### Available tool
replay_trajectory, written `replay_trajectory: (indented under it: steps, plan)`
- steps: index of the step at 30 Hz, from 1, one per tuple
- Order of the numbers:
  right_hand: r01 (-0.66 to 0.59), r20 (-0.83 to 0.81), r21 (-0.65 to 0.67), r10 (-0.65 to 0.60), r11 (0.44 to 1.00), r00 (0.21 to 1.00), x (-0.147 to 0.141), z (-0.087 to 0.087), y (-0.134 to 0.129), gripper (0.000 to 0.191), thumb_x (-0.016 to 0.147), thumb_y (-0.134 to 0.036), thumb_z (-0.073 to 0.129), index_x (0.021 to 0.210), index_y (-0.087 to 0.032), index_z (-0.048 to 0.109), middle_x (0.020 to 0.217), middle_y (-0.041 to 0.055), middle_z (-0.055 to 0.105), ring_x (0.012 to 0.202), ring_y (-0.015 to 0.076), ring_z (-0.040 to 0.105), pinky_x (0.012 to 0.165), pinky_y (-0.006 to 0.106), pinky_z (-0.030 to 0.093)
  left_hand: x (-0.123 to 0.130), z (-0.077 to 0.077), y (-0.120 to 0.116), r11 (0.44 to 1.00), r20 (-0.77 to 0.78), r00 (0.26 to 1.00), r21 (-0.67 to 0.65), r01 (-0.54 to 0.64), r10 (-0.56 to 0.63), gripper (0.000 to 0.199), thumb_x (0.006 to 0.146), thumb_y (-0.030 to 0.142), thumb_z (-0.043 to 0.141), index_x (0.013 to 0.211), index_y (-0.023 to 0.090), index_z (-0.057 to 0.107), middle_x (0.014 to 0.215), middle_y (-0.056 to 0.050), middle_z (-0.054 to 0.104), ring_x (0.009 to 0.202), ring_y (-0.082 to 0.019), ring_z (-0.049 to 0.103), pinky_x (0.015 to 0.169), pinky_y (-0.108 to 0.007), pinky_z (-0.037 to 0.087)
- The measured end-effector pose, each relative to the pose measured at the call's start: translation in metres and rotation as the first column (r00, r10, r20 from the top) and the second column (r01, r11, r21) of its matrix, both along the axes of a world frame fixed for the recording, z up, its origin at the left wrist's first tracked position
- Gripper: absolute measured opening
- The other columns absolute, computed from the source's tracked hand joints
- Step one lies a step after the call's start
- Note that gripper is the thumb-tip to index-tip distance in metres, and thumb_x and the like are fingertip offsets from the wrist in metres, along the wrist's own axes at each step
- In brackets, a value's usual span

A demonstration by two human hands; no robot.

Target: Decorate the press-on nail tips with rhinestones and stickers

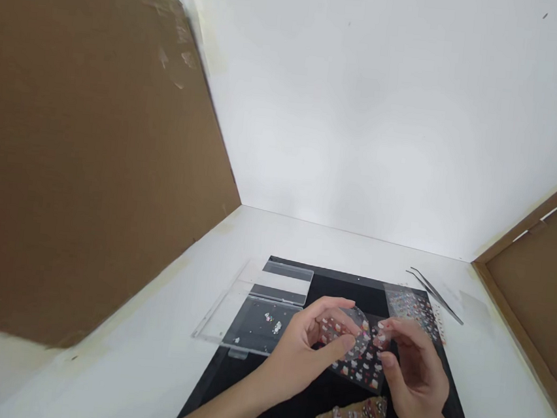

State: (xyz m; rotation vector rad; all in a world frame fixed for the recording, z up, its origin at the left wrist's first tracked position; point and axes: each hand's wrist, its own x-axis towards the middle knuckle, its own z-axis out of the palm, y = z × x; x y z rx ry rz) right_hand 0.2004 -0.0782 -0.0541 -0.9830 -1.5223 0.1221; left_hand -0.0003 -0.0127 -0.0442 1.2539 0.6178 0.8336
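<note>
My left hand [312, 340] pinches a clear round disc [362, 322] between thumb and fingers, above the black mat. Close beside it, the fingertips of my right hand [413, 373] are closed on a small clear piece with a red and white print [380, 338]. Under both hands lies a clear sticker sheet [365, 372] with small white and red figures, partly covered by my left hand. A short brown strip [352, 416] with several clear stickers along it rests on the mat just below my hands.
The black mat [222, 387] lies on a white table. An open clear plastic case [247, 324] with small white bits sits at left. At right are another sticker sheet [409, 307] and metal tweezers [440, 298]. Brown boards [91, 151] stand at both sides.
</note>
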Motion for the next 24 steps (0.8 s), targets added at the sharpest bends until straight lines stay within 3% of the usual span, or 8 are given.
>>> replay_trajectory:
  steps: [7,12,14,16,18,20,22,24]
  plan:
    - [-0.021,-0.004,-0.004,0.021,1.0,1.0,-0.002,0.002,0.001,0.028,0.105,-0.015,0.069,0.129,-0.027,0.077,0.097,0.0059,0.077,0.086,0.017,0.075,0.074,0.026,0.067,-0.002,0.003,-0.002,0.994,0.073,0.992,-0.04,0.105,-0.102,0.055,0.099,0.044,0.079,0.142,0.02,0.054,0.118,-0.009,0.074,0.091,-0.014,0.064,0.075,-0.027,0.058]
    - [-0.021,-0.021,-0.021,0.021,1.0,1.0,-0.005,0.003,0.0,0.039,0.106,-0.016,0.068,0.142,-0.031,0.074,0.102,0.0062,0.078,0.087,0.0171,0.076,0.074,0.027,0.068,-0.002,0.007,-0.002,0.979,0.053,0.989,-0.145,0.146,-0.14,0.071,0.097,0.05,0.08,0.149,0.02,0.043,0.126,-0.012,0.069,0.091,-0.014,0.064,0.074,-0.025,0.057]
    - [-0.028,-0.02,-0.034,0.027,0.999,0.999,-0.005,0.005,-0.001,0.041,0.106,-0.016,0.068,0.144,-0.032,0.074,0.102,0.0062,0.079,0.086,0.0169,0.076,0.071,0.026,0.067,-0.001,0.001,-0.003,0.993,0.017,0.997,-0.086,0.078,-0.077,0.075,0.099,0.048,0.076,0.157,0.024,0.034,0.139,-0.014,0.062,0.095,-0.015,0.064,0.073,-0.028,0.058]
    - [-0.034,-0.013,-0.037,0.034,0.999,0.999,-0.005,0.006,-0.001,0.041,0.105,-0.015,0.07,0.141,-0.032,0.076,0.099,0.0054,0.08,0.083,0.0165,0.077,0.07,0.025,0.067,0.001,-0.008,-0.005,0.987,-0.048,0.994,0.132,-0.089,0.096,0.073,0.104,0.04,0.068,0.162,0.033,0.024,0.155,-0.015,0.049,0.103,-0.018,0.065,0.079,-0.033,0.06]
    - [-0.038,-0.004,-0.038,0.038,0.999,0.999,-0.005,0.008,0.0,0.04,0.102,-0.013,0.073,0.138,-0.031,0.078,0.096,0.0053,0.08,0.081,0.0167,0.077,0.07,0.025,0.067,0.001,-0.017,-0.007,0.842,-0.082,0.944,0.482,-0.244,0.32,0.067,0.106,0.029,0.063,0.162,0.036,0.028,0.16,-0.014,0.042,0.129,-0.022,0.061,0.104,-0.04,0.056]
    - [-0.046,0.007,-0.04,0.046,0.998,0.999,-0.005,0.009,0.0,0.037,0.1,-0.012,0.075,0.134,-0.029,0.08,0.094,0.0055,0.08,0.08,0.0171,0.077,0.07,0.025,0.068,0.001,-0.02,-0.009,0.609,-0.077,0.896,0.758,-0.233,0.438,0.055,0.108,0.028,0.062,0.159,0.031,0.042,0.165,-0.013,0.035,0.153,-0.024,0.044,0.123,-0.04,0.042]
    - [-0.063,0.016,-0.04,0.063,0.997,0.998,-0.006,0.009,0.0,0.035,0.099,-0.012,0.076,0.131,-0.028,0.08,0.092,0.0057,0.081,0.079,0.0172,0.077,0.069,0.025,0.067,0.001,-0.018,-0.01,0.403,-0.053,0.879,0.9,-0.163,0.473,0.041,0.112,0.034,0.057,0.152,0.025,0.053,0.165,-0.013,0.041,0.16,-0.023,0.035,0.132,-0.039,0.025]
    - [-0.086,0.025,-0.032,0.087,0.996,0.996,-0.006,0.01,0.001,0.033,0.099,-0.011,0.076,0.128,-0.028,0.081,0.091,0.0056,0.081,0.077,0.0174,0.078,0.068,0.025,0.067,0.002,-0.013,-0.011,0.297,-0.001,0.883,0.942,-0.157,0.47,0.034,0.116,0.04,0.055,0.143,0.021,0.061,0.149,-0.011,0.063,0.153,-0.022,0.045,0.135,-0.04,0.014]
